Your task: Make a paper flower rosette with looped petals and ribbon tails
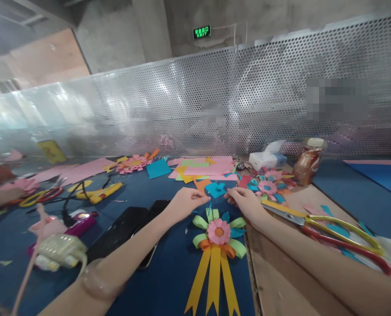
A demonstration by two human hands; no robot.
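A paper rosette with a pink flower centre, green, blue and orange loops and yellow tails lies on the blue table. Just above its upper left edge, my left hand has its fingers pinched; anything between them is too small to make out. My right hand is also closed at the fingertips, up and right of the rosette, and what it holds, if anything, cannot be made out. Beyond and between both hands sits a small blue paper piece. A thin blue strip stands near my left fingertips.
Large scissors lie right of my right hand, near a bottle and a tissue box. Dark phones lie under my left forearm. A yellow glue gun and another person's hand are at the left.
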